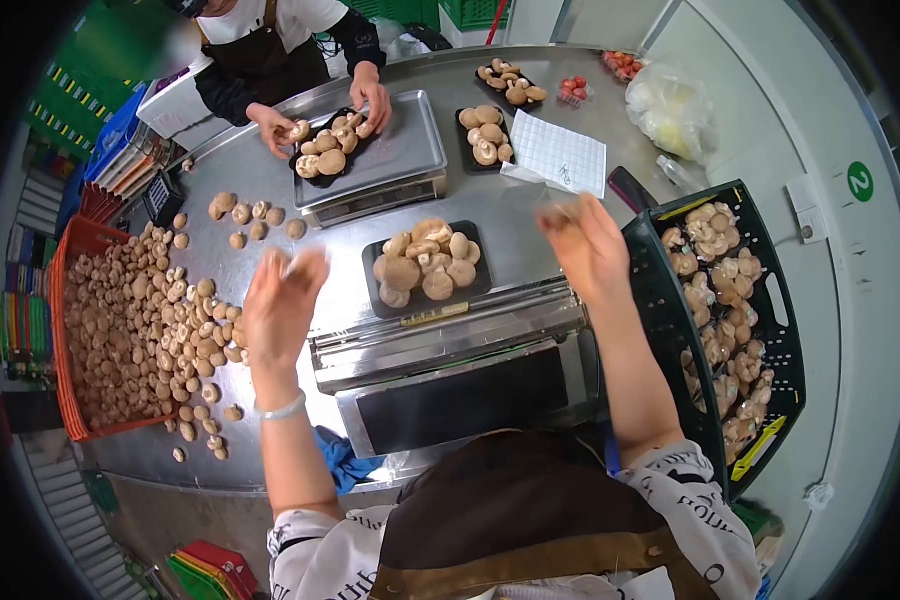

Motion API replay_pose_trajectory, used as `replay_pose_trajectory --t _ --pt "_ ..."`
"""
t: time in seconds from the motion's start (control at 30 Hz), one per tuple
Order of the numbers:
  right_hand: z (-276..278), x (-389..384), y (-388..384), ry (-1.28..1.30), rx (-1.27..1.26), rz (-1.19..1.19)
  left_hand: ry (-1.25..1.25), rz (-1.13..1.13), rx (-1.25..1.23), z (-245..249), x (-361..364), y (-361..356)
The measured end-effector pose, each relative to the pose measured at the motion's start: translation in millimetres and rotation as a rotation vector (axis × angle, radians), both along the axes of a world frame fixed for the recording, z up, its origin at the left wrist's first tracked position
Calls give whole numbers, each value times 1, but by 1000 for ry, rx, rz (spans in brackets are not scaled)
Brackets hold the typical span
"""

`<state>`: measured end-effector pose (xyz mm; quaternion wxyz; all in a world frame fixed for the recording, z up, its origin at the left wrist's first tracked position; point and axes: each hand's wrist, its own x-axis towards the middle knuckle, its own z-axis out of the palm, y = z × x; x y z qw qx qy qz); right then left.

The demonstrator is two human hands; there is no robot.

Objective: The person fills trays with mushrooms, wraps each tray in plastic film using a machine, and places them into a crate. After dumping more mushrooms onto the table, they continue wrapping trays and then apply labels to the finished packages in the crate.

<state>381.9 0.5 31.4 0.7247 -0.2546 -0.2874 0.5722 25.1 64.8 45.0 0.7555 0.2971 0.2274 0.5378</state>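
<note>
A black tray of brown mushrooms [428,262] sits on the table just behind a metal machine with a roller bar [450,330], between my hands. My left hand [282,305], wearing a pale bracelet, is raised left of the tray. Its fingers are curled together and blurred at the tips; what they hold cannot be made out. On the other side of the tray my right hand [592,245] is raised too, fingers pinched and smeared by motion. Something faint and see-through shows near its fingertips. Neither hand touches the mushrooms.
Loose mushrooms [160,330] spill from an orange crate [65,350] at left. A black crate [670,330] of bagged mushrooms stands at right. Across the table, a co-worker's hands [370,98] handle a mushroom tray on a scale [410,140]. Filled trays [485,135] and paper [560,152] lie behind.
</note>
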Motion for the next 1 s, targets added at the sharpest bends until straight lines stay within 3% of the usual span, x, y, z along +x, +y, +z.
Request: replay_pose_trajectory --t 0.07,0.1,0.17,0.2,0.23,0.27,0.37,0.47,0.53,0.67,0.8,0.83,1.0 --pt "-15 -16 47 -289 -77 -160 219 89 297 -32 34 41" --pt "-46 -16 70 -488 -77 -174 384 181 274 -59 46 55" --pt "-89 -22 94 -1162 -156 -258 1006 201 566 -121 48 77" --pt "-102 -25 96 -1294 -193 -140 1347 81 343 -109 62 66" --pt "-111 -30 95 -1421 -235 -16 1337 69 459 -123 65 64" --pt "-122 -33 97 -1543 -279 122 1297 -22 363 -137 64 63" --pt "-119 -31 90 -1534 -294 238 1147 -163 263 -135 57 56" --pt "-103 -31 58 -1237 -404 391 1062 -265 179 -128 48 29" --pt "-102 -29 32 -1286 -273 358 1066 -303 153 -116 39 4" --pt "-104 -32 5 -1379 -66 151 1300 -128 450 -104 32 -22" --pt "-61 -42 -19 -1173 -224 133 1311 72 506 -55 45 -48" --pt "-46 -44 -26 -1195 -199 55 1289 66 465 -41 45 -56" --pt "2 -44 -73 -1111 -288 202 1149 -77 157 0 33 -108"
